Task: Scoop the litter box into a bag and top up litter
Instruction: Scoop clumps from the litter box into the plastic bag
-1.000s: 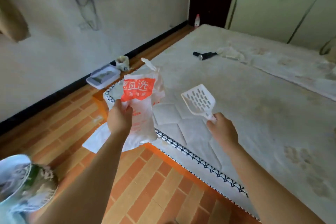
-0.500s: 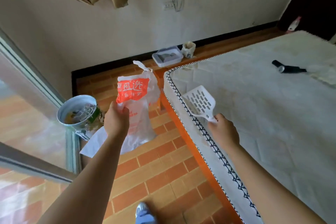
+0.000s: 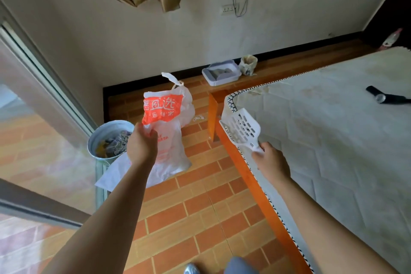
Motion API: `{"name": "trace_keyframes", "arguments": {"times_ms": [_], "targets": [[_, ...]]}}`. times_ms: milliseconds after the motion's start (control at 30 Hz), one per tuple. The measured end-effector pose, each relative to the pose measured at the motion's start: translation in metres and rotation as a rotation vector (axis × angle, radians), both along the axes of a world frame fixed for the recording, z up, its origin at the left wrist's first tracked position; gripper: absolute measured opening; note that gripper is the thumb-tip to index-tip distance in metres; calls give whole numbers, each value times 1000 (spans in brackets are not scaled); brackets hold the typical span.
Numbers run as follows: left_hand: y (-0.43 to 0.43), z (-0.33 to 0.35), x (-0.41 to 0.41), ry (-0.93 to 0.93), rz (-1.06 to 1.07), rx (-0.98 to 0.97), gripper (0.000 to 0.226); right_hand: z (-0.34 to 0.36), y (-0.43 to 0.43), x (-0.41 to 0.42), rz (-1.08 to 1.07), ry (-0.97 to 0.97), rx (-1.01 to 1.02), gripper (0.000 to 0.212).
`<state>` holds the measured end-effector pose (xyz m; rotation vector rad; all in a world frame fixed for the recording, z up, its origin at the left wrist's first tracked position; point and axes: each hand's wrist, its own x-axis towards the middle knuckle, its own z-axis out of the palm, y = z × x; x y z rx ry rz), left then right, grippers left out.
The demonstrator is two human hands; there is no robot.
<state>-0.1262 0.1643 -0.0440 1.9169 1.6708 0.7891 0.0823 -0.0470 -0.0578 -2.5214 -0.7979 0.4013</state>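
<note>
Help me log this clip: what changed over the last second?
The view swung left, from the white quilted mattress toward the tiled floor; the grey rectangular litter tray and the round metal bucket now sit nearer the middle. Nothing was taken or released: the left hand still grips the white plastic bag with orange print, the right hand the white slotted plastic scoop.

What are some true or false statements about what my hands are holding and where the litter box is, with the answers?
1. The left hand grips a white plastic bag with an orange label. True.
2. The right hand holds a metal spoon. False: it holds a white slotted litter scoop by the handle.
3. The litter box sits on the mattress. False: it sits by the wall, off the mattress.
4. A round pail stands left of the bag. True.
</note>
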Motion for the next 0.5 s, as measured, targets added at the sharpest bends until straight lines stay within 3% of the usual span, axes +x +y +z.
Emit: {"name": "trace_keyframes", "arguments": {"times_ms": [500], "targets": [[151, -21, 108, 13, -32, -50, 26, -22, 155, 118, 4, 35, -8, 17]]}}
